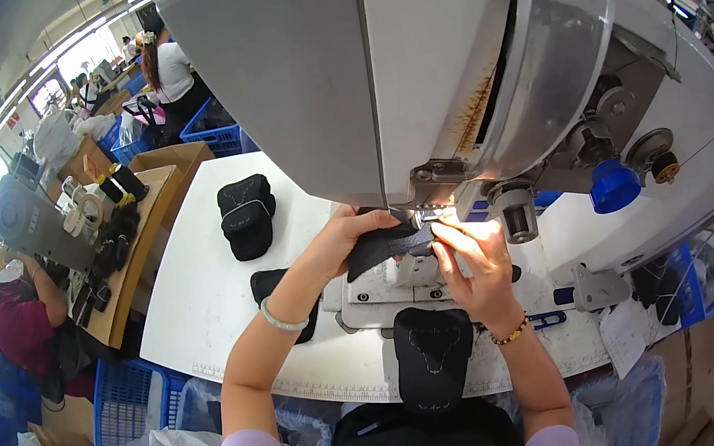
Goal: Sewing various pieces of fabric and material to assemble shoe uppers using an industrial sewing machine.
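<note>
Between my two hands is a dark fabric piece (373, 255), raised at the needle area of a large white sewing machine (289, 76). My left hand (342, 236) pinches its left end between thumb and fingers. The fingers of my right hand (480, 267) grip its right end, close under the lit machine head. A stack of black cut pieces (248, 223) with pale stitched outlines lies on the white table (191, 285) at the left. More black pieces (270, 282) are partly hidden behind my left forearm. Another stitched black piece (434, 352) rests at the table's front edge, between my forearms.
A blue tension knob (615, 185) juts from the machine on the right. Blue crates (128, 423) with plastic bags stand below the table at the left. Further left, a co-worker in a dark red top (16, 320) sits by another sewing machine (34, 220).
</note>
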`<action>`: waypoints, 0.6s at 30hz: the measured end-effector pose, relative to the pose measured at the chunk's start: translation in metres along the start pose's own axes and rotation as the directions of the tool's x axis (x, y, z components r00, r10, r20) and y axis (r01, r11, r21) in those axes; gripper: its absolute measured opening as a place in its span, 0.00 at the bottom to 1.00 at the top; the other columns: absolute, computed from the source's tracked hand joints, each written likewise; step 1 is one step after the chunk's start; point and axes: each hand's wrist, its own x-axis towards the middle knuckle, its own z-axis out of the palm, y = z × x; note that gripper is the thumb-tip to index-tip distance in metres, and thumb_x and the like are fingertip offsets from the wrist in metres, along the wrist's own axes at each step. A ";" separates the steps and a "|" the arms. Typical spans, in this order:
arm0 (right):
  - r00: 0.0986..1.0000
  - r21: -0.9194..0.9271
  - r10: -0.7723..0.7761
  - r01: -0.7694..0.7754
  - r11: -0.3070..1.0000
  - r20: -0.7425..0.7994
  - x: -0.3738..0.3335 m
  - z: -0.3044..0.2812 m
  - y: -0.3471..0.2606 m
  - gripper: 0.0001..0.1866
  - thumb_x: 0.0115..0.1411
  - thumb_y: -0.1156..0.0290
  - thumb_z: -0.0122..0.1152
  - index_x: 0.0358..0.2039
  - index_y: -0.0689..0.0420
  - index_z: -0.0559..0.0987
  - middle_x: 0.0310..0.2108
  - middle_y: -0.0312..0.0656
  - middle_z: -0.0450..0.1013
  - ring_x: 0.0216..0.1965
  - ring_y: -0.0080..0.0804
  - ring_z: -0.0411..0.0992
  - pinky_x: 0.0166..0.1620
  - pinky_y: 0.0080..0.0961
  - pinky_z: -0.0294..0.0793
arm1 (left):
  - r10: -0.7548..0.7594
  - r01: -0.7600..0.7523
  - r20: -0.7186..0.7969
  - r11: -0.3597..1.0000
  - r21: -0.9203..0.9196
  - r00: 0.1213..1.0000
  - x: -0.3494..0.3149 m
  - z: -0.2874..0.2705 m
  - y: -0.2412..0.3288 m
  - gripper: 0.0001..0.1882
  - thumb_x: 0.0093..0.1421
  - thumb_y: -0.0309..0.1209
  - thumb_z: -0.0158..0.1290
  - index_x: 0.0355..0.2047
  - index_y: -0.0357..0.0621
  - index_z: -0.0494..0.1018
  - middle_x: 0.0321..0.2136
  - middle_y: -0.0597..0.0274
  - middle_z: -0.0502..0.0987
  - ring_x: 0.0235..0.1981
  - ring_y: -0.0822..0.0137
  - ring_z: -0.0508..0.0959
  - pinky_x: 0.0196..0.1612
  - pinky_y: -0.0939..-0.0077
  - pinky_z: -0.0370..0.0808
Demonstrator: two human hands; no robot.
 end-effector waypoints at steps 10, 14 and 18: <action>0.974 -0.151 -0.208 0.220 0.964 0.090 0.004 0.006 -0.029 0.18 0.48 0.74 0.60 0.43 0.51 0.78 0.43 0.30 0.70 0.41 0.20 0.69 0.40 0.19 0.69 | 0.028 -0.077 -0.260 0.980 -0.183 0.965 -0.027 0.025 -0.017 0.10 0.56 0.28 0.52 0.35 0.34 0.76 0.28 0.61 0.76 0.29 0.76 0.76 0.32 0.83 0.74; 0.983 -0.042 -0.177 0.178 0.983 0.043 0.001 0.005 -0.029 0.14 0.44 0.81 0.63 0.34 0.54 0.81 0.38 0.32 0.72 0.42 0.28 0.70 0.45 0.25 0.67 | 0.010 -0.058 -0.260 0.983 -0.177 0.966 -0.030 0.027 -0.017 0.10 0.57 0.29 0.51 0.35 0.35 0.76 0.29 0.62 0.76 0.29 0.76 0.76 0.32 0.84 0.74; 0.977 -0.038 -0.209 0.211 0.977 0.048 0.001 0.002 -0.019 0.20 0.44 0.78 0.60 0.41 0.51 0.79 0.42 0.30 0.72 0.38 0.20 0.71 0.40 0.18 0.71 | 0.012 -0.088 -0.283 0.962 -0.260 0.959 -0.034 0.035 -0.021 0.10 0.58 0.30 0.52 0.34 0.35 0.75 0.28 0.62 0.76 0.30 0.76 0.76 0.32 0.85 0.73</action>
